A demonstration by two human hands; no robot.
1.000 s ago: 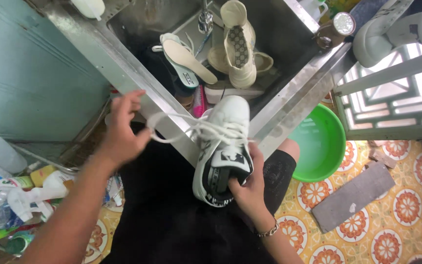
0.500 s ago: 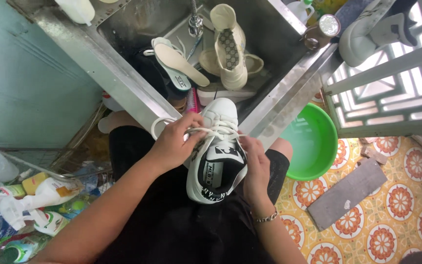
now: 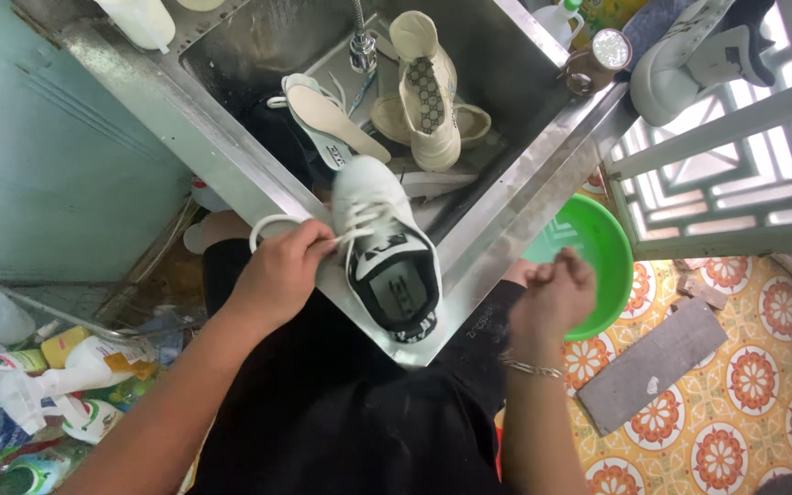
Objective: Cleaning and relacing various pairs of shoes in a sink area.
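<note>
Left hand (image 3: 279, 273) fingers pinched on the white sneaker (image 3: 383, 243) lace; right hand (image 3: 554, 295) loosely curled, empty.

Sink (image 3: 231, 156): brushed steel, dull sheen; sneaker (image 3: 385, 246): smooth white synth; basin (image 3: 598, 266): glossy green plastic

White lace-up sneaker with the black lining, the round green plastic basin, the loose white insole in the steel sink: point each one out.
White lace-up sneaker (image 3: 387, 247), head view: on its laced upper.
Green plastic basin (image 3: 609, 261), head view: on its inner wall.
White insole (image 3: 336, 124), head view: on its flat top face.
</note>
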